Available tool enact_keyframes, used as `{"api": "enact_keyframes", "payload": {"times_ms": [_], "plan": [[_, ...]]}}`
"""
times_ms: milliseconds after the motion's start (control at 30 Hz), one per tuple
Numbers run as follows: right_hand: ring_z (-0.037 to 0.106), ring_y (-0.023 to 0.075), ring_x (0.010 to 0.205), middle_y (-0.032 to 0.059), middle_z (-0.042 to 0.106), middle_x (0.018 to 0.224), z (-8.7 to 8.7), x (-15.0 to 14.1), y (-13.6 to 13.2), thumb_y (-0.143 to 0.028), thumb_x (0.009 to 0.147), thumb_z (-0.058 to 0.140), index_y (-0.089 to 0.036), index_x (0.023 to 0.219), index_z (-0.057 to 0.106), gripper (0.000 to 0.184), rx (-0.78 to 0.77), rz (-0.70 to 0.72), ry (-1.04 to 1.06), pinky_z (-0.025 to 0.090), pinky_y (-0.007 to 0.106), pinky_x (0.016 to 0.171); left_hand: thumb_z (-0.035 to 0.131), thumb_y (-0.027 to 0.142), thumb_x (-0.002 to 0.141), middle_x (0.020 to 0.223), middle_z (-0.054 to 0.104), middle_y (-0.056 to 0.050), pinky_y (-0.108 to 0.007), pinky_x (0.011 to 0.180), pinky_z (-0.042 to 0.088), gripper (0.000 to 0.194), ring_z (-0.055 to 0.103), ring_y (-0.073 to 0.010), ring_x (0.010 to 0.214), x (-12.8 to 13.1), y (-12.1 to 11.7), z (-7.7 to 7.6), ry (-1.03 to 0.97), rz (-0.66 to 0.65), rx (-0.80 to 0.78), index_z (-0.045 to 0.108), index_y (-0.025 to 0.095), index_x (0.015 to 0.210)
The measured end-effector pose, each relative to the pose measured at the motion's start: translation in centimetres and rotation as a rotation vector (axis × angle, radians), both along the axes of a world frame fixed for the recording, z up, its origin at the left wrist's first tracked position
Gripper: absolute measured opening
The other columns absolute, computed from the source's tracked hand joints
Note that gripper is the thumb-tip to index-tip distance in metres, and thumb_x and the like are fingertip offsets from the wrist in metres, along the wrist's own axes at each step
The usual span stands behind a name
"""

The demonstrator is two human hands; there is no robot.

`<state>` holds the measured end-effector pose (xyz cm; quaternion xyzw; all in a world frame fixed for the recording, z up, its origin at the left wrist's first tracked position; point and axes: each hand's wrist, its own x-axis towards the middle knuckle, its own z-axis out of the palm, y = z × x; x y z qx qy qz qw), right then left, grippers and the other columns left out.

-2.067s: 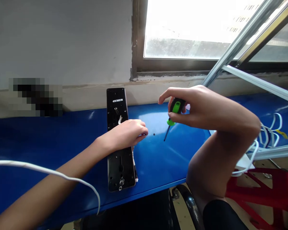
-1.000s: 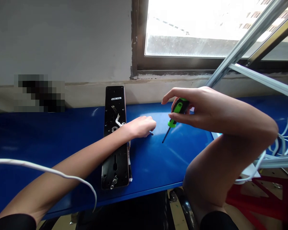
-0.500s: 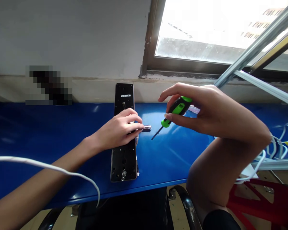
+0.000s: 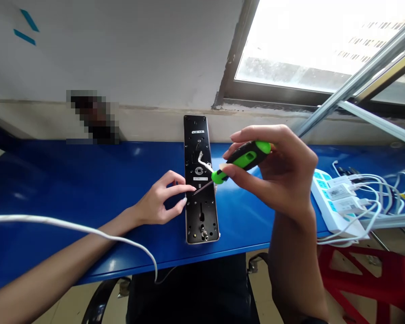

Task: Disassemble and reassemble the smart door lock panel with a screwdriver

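Note:
A long black panel (image 4: pixel 201 211) with screw holes, white labels and a metal post near its front end lies lengthwise on the blue table (image 4: pixel 145 166). My right hand (image 4: pixel 276 168) grips a green and black screwdriver (image 4: pixel 245 159), its shaft slanting down to the left over the panel. The tip is at the panel's left half, close to my left index fingertip. My left hand (image 4: pixel 167 198) rests at the panel's left edge, index finger stretched onto it and thumb apart below. A short white cable (image 4: pixel 204 161) comes out on the panel's upper half.
On the right, a white power strip (image 4: pixel 324 189) bears several plugs and white cables. Metal frame bars (image 4: pixel 371 58) cross before the window. A white cable (image 4: pixel 70 229) passes over my left forearm. A red stool (image 4: pixel 367 270) stands lower right, a black chair (image 4: pixel 192 288) below the table edge.
The screwdriver's tip has come from beside the panel to over it. My left hand has left the silver piece at the panel's right edge and drawn back to the left edge. The view has shifted.

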<state>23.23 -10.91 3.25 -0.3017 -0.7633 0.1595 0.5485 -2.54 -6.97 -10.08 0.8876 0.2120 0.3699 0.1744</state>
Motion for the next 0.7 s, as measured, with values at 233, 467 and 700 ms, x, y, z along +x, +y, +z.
{"api": "enact_keyframes", "payload": {"times_ms": [233,467,700], "plan": [[0.073,0.0212,0.085,-0.0005,0.073,0.102,-0.2,-2.3,-1.6,-0.027,0.085,0.081,-0.031,0.111,0.070,0.029,-0.051,-0.148,-0.171,0.065,0.041,0.071,0.072,0.020,0.093,0.114,0.058,-0.008,-0.035,0.090,0.057,0.043,0.062,-0.0197,0.104,-0.7,-1.1,-1.8,-0.022,-0.089,-0.124,0.063,0.022,0.135],[0.074,0.0249,0.089,0.0001,0.076,0.111,0.2,-2.9,-2.9,-0.031,0.090,0.076,-0.038,0.119,0.066,0.031,-0.052,-0.254,-0.419,0.067,0.043,0.079,0.073,0.028,0.096,0.113,0.062,-0.007,-0.035,0.090,0.059,0.036,0.064,-0.0191,0.104,-0.5,-1.2,-2.3,-0.057,-0.084,-0.120,0.067,0.024,0.130],[0.069,0.0176,0.076,0.0040,0.076,0.093,0.3,-3.7,-3.4,-0.035,0.093,0.075,-0.024,0.104,0.067,0.017,0.133,-0.302,-0.499,0.061,0.034,0.072,0.073,0.031,0.096,0.114,0.063,-0.007,-0.035,0.095,0.057,0.036,0.065,-0.0191,0.105,-0.6,-1.1,-2.6,-0.057,-0.091,-0.169,0.068,0.024,0.131]]}}
